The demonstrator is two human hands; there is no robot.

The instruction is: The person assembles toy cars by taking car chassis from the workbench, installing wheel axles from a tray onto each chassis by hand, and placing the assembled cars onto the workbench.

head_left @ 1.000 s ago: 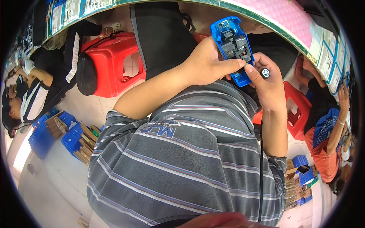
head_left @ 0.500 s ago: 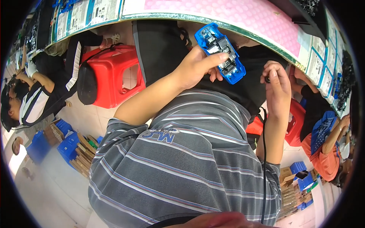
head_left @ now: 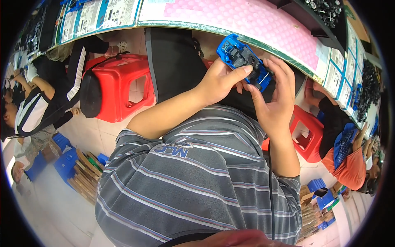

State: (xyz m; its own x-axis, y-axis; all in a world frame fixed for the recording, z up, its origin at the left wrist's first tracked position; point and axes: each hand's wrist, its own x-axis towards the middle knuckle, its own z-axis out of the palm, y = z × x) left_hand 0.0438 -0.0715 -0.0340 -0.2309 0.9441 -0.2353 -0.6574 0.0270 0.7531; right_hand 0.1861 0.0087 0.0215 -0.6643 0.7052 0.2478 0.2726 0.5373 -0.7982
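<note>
A blue toy car body (head_left: 228, 46) is held up in front of my lap, just below the bench edge, its hollow inside facing me. Black and grey parts fill the middle of it. My left hand (head_left: 220, 84) grips its left side, the thumb pressed onto the inner parts. At its lower right end is my right hand (head_left: 277, 101), thumb and fingers closed around that end. A thin silvery rod, perhaps an axle, shows there between the fingers. Whether a small dark piece is still pinched in my right hand is hidden.
The bench with a pink mat (head_left: 247, 20) curves across the top. On it stands a black tray (head_left: 317, 31) holding small shiny parts. Red stools (head_left: 119, 86) (head_left: 306, 131) stand on both sides. People (head_left: 37, 94) (head_left: 345, 164) sit at left and right.
My right hand has moved left and now meets the car's end; before, it was apart with a small dark round piece in its fingers. The car has shifted slightly down and right.
</note>
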